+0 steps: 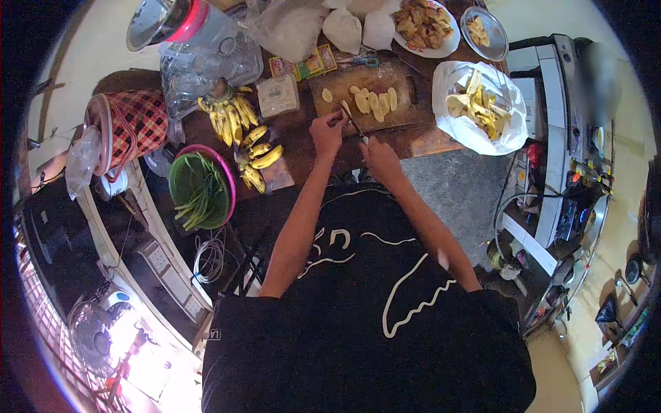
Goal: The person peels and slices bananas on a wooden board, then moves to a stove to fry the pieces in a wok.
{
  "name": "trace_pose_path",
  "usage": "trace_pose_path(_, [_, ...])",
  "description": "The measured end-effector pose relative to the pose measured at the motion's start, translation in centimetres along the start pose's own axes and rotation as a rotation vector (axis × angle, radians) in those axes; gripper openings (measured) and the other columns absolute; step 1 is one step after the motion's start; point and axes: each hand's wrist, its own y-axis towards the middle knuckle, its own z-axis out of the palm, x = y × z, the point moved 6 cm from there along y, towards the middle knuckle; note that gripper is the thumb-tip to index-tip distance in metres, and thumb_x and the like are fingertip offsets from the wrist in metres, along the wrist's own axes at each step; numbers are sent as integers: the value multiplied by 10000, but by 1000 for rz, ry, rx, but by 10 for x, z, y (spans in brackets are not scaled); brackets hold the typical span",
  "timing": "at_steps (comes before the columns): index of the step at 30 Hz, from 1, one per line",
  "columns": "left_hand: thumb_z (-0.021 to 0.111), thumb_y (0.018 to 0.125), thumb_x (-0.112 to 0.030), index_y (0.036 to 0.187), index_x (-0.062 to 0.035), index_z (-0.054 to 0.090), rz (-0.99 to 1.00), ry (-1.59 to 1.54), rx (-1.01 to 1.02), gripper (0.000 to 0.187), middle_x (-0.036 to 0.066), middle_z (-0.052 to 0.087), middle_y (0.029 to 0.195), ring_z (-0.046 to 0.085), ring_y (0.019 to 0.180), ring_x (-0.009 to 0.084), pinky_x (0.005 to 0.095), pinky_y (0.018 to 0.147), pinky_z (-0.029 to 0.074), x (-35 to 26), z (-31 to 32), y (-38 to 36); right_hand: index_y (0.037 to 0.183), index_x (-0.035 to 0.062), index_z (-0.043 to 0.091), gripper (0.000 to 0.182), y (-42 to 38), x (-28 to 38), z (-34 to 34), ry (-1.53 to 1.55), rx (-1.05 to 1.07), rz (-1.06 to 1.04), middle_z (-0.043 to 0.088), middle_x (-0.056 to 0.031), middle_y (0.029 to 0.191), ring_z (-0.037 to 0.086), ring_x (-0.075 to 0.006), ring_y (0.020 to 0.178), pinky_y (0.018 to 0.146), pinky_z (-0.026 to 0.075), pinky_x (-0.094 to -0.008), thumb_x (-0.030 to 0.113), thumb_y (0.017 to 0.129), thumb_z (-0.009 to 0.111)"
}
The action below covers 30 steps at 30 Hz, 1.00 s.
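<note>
My right hand (380,160) is closed around the handle of a knife (354,126), its blade pointing up and left over the front edge of a wooden cutting board (323,104). My left hand (327,133) is closed, its fingertips beside the blade, pinching what looks like a peeled banana piece (345,107); the fingers partly hide it. On the board lie several pale banana slices (377,104), with a single slice (327,95) apart at the left. Left of the board rest a bunch of yellow bananas (231,118) and some loose bananas (266,157).
A white plastic bag (444,100) holding banana peels sits at the right table edge. Behind are a plate (451,47) of fried food, a smaller metal plate (500,51), and scissors (367,60). A green basket (175,199) with green stalks stands at left, below a square container (278,96).
</note>
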Motion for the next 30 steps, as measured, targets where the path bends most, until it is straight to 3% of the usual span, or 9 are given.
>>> trace_pose_path(7, [753, 716, -124, 946, -18, 716, 69, -14, -9, 256, 171, 691, 828, 677, 711, 231, 334, 675, 518, 1, 0, 0, 909, 3, 488, 302, 0, -3, 9, -57, -43, -7, 607, -273, 732, 601, -462, 704, 587, 476, -549, 302, 945, 478])
trace_pose_path(13, [759, 714, -166, 876, -1, 718, 262, 298, -151, 235, 151, 686, 753, 674, 700, 221, 320, 669, 515, -4, -3, -1, 889, -11, 484, 314, 5, -8, 20, -61, -34, 37, 611, -264, 705, 615, -448, 684, 585, 483, -553, 299, 936, 483])
trace_pose_path(16, [748, 726, -189, 867, 6, 718, 71, 104, -14, 243, 139, 688, 731, 679, 694, 214, 318, 662, 516, -8, -5, -1, 888, -16, 485, 324, 5, -12, 25, -97, -37, 52, 607, -265, 686, 611, -456, 666, 590, 489, -552, 306, 932, 486])
trace_pose_path(19, [733, 742, -216, 862, 5, 718, -18, -33, -3, 251, 139, 691, 736, 681, 672, 217, 321, 648, 517, -2, 0, 0, 895, -18, 485, 335, 5, -11, 23, -77, -25, 45, 602, -277, 687, 608, -464, 672, 600, 492, -550, 314, 934, 480])
trace_pose_path(30, [742, 732, -231, 847, -27, 733, -9, 68, -13, 234, 135, 687, 708, 673, 656, 225, 337, 674, 522, -11, -3, -1, 914, -13, 483, 327, 4, -17, 12, -21, -54, 60, 602, -286, 724, 599, -471, 692, 609, 482, -553, 312, 946, 467])
